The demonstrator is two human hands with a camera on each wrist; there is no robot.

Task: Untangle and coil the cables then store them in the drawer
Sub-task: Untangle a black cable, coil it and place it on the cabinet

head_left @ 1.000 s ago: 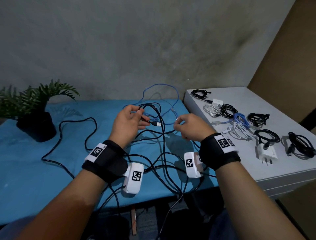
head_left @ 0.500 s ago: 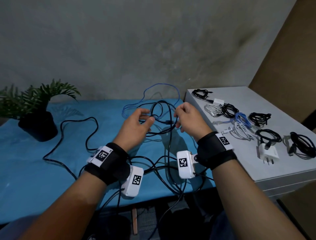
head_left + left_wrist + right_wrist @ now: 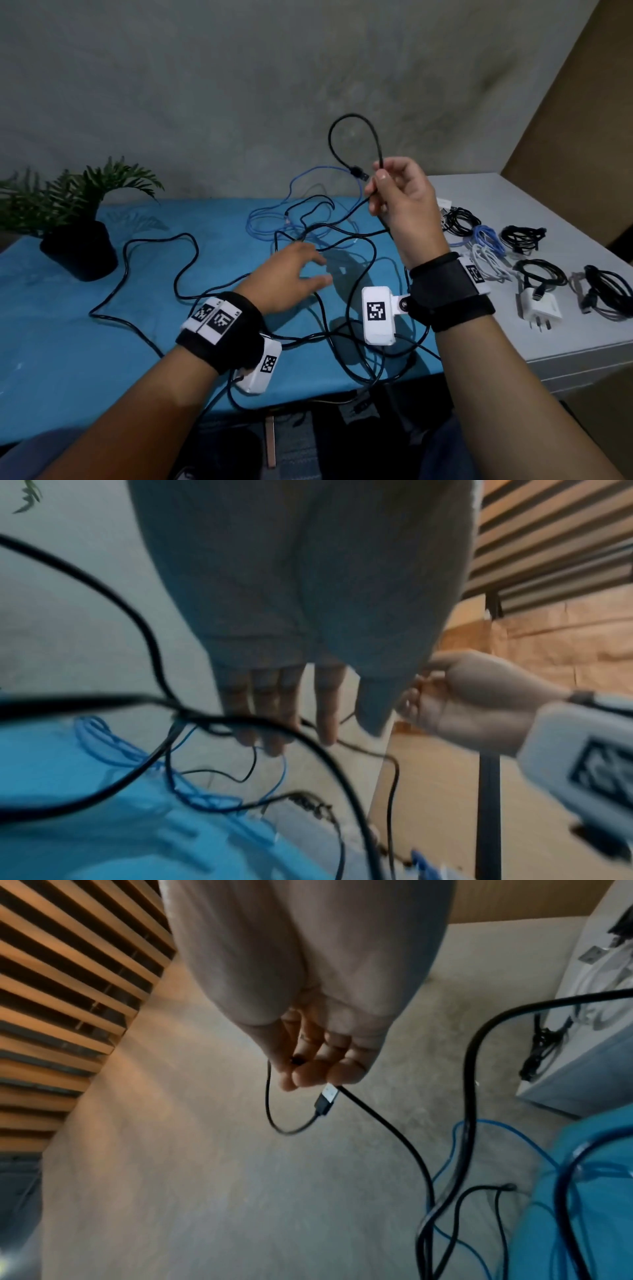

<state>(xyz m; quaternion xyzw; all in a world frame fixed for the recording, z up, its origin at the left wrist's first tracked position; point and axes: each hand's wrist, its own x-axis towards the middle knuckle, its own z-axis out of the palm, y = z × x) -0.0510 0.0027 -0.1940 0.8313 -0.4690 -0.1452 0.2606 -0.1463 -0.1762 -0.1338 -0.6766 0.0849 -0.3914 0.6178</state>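
A tangle of black cables [image 3: 342,260] and a blue cable [image 3: 274,226] lies on the blue table [image 3: 68,342]. My right hand [image 3: 394,195] is raised above it and pinches a thin black cable [image 3: 356,137] near its USB plug [image 3: 359,172], so that a small loop stands up over the fingers; the wrist view shows the plug [image 3: 327,1099] just below the fingertips. My left hand [image 3: 294,270] hovers low over the tangle with fingers straight and spread, holding nothing. In the left wrist view black cables [image 3: 240,721] run just under its fingers [image 3: 274,723].
A potted plant [image 3: 78,233] stands at the table's back left. On the grey cabinet top [image 3: 496,335] at right lie several coiled cables [image 3: 520,236] and a white charger [image 3: 539,306]. Some cables hang over the table's front edge.
My right hand has lifted the black cable's plug end up and to the right, out of the tangle. My left hand let go of the cables and dropped lower, fingers spread.
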